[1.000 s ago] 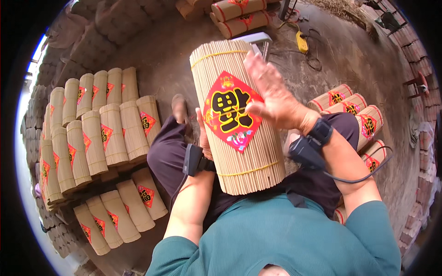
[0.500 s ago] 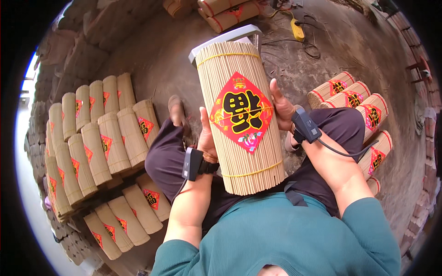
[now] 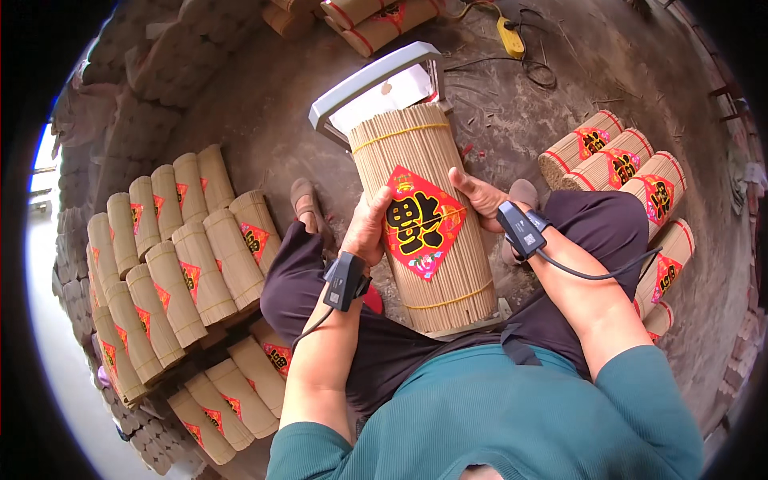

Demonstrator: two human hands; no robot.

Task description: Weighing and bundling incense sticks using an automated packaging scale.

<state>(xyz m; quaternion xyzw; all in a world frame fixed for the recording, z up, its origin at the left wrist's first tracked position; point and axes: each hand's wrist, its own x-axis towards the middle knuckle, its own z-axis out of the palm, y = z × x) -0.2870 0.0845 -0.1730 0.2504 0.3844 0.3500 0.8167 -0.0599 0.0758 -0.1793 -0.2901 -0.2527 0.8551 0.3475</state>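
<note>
A thick bundle of thin tan sticks (image 3: pixel 424 300), tied with a yellow band near each end, is held in front of my lap. A red diamond-shaped paper label with a black character (image 3: pixel 424 223) lies on its upper face. My left hand (image 3: pixel 369 228) grips the bundle's left side, the thumb resting by the label's edge. On the opposite side my right hand (image 3: pixel 482 200) presses with its thumb raised; the undersides of both hands' grip are hidden. Directly under and beyond the bundle stands a frame with a grey bar (image 3: pixel 374 80) and a white surface.
Left of me, similar labelled bundles (image 3: pixel 196 272) are stacked in rows. More bundles with red bands (image 3: pixel 652 188) lie by my right knee, and others (image 3: pixel 388 24) at the far side. A yellow power strip (image 3: pixel 510 38) with a black cable rests on the floor.
The bundle has dropped lower and shifted slightly toward me, uncovering more of the grey-barred frame and its white surface. My left thumb has come further over the bundle's face.
</note>
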